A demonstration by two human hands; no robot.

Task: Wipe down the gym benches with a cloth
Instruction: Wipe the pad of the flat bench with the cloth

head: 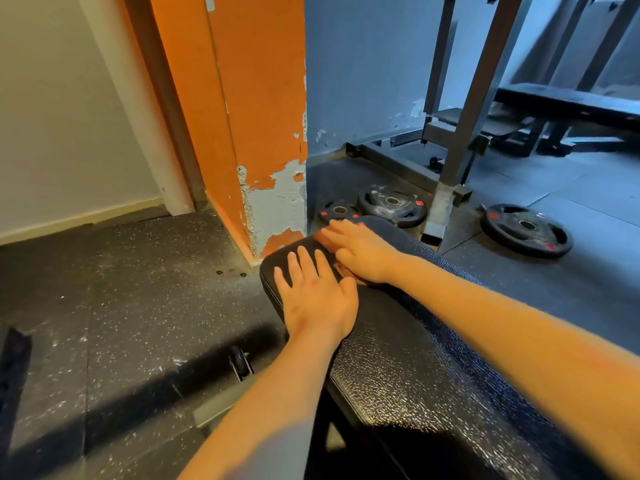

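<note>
Black textured vinyl bench pad (415, 358) runs from bottom edge to frame centre, far end just beside an orange pillar with peeling paint (256, 116). Grey steel rack (464, 116) stands behind on the right, second black bench (568, 102) beyond it. Left hand (317, 296) lies flat on the pad's far end, fingers straight and spread, holding nothing. Right hand (360, 251) just beyond it, fingers straight, pressing down. Three black weight plates with red tags (526, 230) lie on the speckled rubber floor (138, 289) past the pad. Reddish cloth (344, 270) sits on the pad under the right palm, only edges showing.
</note>
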